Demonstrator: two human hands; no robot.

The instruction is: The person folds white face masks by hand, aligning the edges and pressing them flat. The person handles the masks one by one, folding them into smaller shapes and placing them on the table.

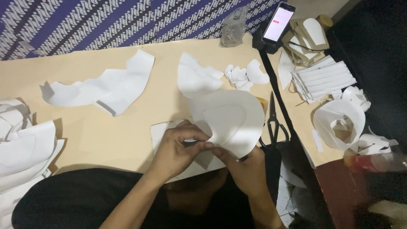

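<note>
One white sheet [231, 118], two hands' grip

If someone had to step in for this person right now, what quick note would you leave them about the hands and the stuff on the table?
Left hand: fingers pinching the lower edge of the rounded white sheet.
Right hand: gripping the same sheet from below; it may hold a small dark tool, too hidden to tell.
The sheet is lifted over a flat white piece on the tan table; a curved outline shows on it.
Black scissors lie just right of the hands, untouched.
Done: cut white scraps and a large offcut lie further back.
Left: a stack of white sheets waits at the far left.
</note>
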